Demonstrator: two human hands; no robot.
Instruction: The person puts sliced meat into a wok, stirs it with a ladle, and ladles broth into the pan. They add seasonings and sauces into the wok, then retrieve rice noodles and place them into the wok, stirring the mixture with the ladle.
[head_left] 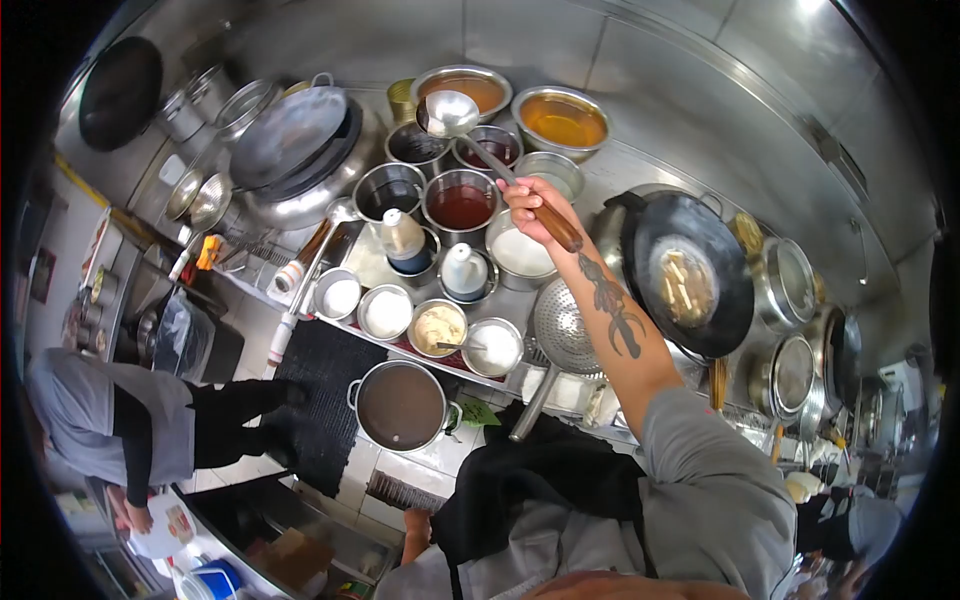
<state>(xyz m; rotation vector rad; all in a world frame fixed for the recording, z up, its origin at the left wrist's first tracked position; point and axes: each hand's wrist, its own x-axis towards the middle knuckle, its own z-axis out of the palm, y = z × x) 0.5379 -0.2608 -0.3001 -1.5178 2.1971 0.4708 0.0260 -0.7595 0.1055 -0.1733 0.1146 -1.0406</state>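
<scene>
My right hand (540, 208) is closed round the wooden handle of a metal ladle (450, 114), whose bowl is over the back sauce pots, beside a bowl of orange liquid (562, 118). Below the handle are a pot of red liquid (462, 205) and a pot of white contents (522, 250). To the right of my forearm, a black wok (692, 275) holds pale pieces in liquid. A perforated skimmer (567, 325) lies under the forearm. My left hand (417, 522) hangs low near my body; its fingers are too small to make out.
Four small bowls, one holding white powder (385, 312), line the counter's front edge. A large pot of brown liquid (401, 405) stands below them. At the left, a person in grey (150, 420) stands by a counter. Stacked woks (290, 140) sit at the back left.
</scene>
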